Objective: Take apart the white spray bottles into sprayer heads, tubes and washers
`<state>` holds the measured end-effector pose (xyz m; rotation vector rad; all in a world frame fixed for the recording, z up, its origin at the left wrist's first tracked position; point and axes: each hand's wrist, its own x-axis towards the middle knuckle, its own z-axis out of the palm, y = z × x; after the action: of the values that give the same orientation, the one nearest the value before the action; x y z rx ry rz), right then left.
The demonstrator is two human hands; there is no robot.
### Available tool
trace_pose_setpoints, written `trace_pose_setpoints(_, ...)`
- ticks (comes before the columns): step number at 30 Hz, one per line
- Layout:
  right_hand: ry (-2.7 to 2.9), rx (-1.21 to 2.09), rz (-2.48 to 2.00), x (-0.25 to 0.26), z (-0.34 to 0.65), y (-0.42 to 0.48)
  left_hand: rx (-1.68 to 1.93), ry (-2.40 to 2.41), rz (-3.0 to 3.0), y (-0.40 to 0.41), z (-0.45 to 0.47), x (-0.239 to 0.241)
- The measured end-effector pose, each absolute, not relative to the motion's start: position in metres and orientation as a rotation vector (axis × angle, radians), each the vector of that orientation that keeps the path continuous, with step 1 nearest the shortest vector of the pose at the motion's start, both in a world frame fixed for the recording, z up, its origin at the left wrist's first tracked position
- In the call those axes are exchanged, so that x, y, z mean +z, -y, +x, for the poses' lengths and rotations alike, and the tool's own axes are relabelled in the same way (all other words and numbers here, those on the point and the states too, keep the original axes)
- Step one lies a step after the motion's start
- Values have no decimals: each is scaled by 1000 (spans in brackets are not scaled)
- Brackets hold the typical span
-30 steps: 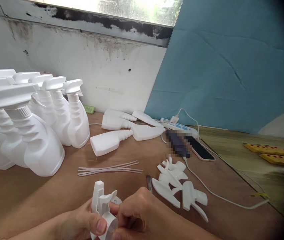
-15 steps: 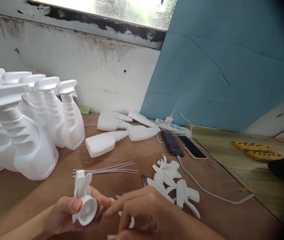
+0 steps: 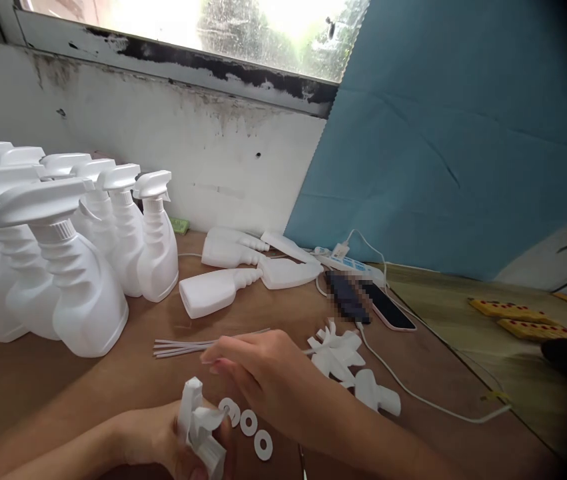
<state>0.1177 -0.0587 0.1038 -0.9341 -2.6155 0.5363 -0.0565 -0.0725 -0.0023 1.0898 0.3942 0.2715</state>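
Observation:
My left hand (image 3: 163, 437), closed, grips a white trigger spray head (image 3: 200, 427) low in the view. Its trigger and nozzle point up; the threaded collar is turned away from me. White ring washers (image 3: 248, 423) lie on the table just right of it. My right hand (image 3: 263, 373) reaches across a bunch of thin white tubes (image 3: 178, 347), fingers bent together over them. A thin tube (image 3: 308, 351) seems to stick out past that hand, but the grip itself is partly hidden. Loose spray heads (image 3: 338, 353) lie beyond the right wrist.
Assembled white spray bottles (image 3: 90, 300) stand in rows at the left. Several bottles without heads (image 3: 218, 291) lie on their sides near the wall. A phone (image 3: 390, 308), a power strip (image 3: 350, 263) and a white cable (image 3: 428, 403) are on the right.
My right hand has moved from beside the spray head up and forward onto the tubes, uncovering the washers. My left hand has lowered and turned the spray head, so its open collar no longer faces me.

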Motion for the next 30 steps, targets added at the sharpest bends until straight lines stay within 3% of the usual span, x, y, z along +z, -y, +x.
trace_pose_setpoints(6,2681,563,-727,70,68,23,236,-422,1264,70,-58,13)
trace_pose_setpoints(15,2821,215,-725,30,38,6,219,-386,1229,71,-56,7)
trace_pose_setpoints(25,2871,-165,-739,49,82,19,363,-513,1035,75,-54,4)
trace_pose_setpoints(30,2941,-286,-1170,66,137,37,438,-527,919,71,-56,2)
